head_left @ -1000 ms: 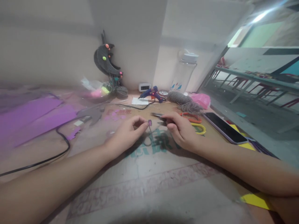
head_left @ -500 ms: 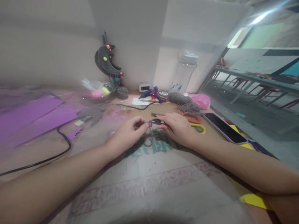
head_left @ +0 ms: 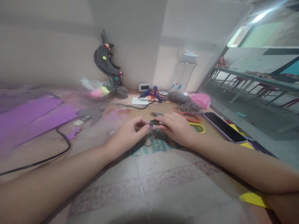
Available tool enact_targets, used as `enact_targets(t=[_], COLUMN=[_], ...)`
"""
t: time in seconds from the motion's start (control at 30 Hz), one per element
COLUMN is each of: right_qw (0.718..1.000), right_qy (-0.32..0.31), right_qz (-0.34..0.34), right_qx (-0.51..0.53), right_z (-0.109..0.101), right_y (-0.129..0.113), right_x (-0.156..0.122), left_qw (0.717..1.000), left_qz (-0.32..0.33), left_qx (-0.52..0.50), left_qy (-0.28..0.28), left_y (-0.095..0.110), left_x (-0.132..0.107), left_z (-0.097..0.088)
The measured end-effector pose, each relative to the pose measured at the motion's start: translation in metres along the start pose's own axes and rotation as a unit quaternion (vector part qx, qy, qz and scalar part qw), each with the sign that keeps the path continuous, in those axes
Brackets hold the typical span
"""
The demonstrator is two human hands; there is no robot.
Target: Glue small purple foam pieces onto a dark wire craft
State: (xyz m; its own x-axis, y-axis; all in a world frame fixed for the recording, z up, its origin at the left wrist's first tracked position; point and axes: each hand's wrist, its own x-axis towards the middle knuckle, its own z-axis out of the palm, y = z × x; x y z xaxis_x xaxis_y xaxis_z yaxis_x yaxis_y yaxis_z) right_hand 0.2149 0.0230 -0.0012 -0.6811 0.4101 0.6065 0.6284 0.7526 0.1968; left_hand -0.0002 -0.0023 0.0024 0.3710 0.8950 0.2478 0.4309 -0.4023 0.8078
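Note:
My left hand point(head_left: 128, 134) pinches a small purple piece point(head_left: 151, 125) between thumb and fingertips, with a thin dark wire loop point(head_left: 147, 142) hanging below it over the table. My right hand point(head_left: 176, 127) is closed round a small dark plier-like tool point(head_left: 155, 122) whose tip meets the purple piece. Both hands hover low over the brown cardboard-covered table point(head_left: 149, 174) with green print. A second metal tool point(head_left: 156, 114) lies just behind my right hand.
Scissors with orange point(head_left: 192, 117) and yellow point(head_left: 198, 127) handles and a phone point(head_left: 220, 125) lie right of my hands. A blue glue gun point(head_left: 151, 93), grey yarn point(head_left: 185, 102), a water bottle point(head_left: 185, 73), a black crescent ornament point(head_left: 106, 60) stand behind. Purple foam sheets point(head_left: 32, 116) and a black cable point(head_left: 63, 137) lie left.
My right hand has slid left and brought the tool's tip up to the purple piece held by my left hand. My left hand has hardly moved.

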Motion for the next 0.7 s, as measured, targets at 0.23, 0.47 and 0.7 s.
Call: enact_targets(t=[0.23,0.47,0.7], right_qw=[1.000,1.000,1.000], right_qy=[0.009,0.001,-0.003], right_qz=[-0.008,-0.001,0.000], right_qx=[0.001,0.001,0.006], right_z=[-0.0008,0.0001,-0.0015], right_y=[0.0000,0.0000,-0.0005], right_x=[-0.0011,-0.0007,-0.0018], left_qw=[1.000,1.000,1.000], left_qz=[-0.001,-0.002,-0.014], left_qx=[-0.004,-0.013,-0.015], left_qy=[-0.004,-0.004,-0.006], left_y=[-0.0018,-0.0025,-0.0012], left_x=[-0.0003,-0.0002,-0.0015], left_z=[0.0006,0.0013,0.0011])
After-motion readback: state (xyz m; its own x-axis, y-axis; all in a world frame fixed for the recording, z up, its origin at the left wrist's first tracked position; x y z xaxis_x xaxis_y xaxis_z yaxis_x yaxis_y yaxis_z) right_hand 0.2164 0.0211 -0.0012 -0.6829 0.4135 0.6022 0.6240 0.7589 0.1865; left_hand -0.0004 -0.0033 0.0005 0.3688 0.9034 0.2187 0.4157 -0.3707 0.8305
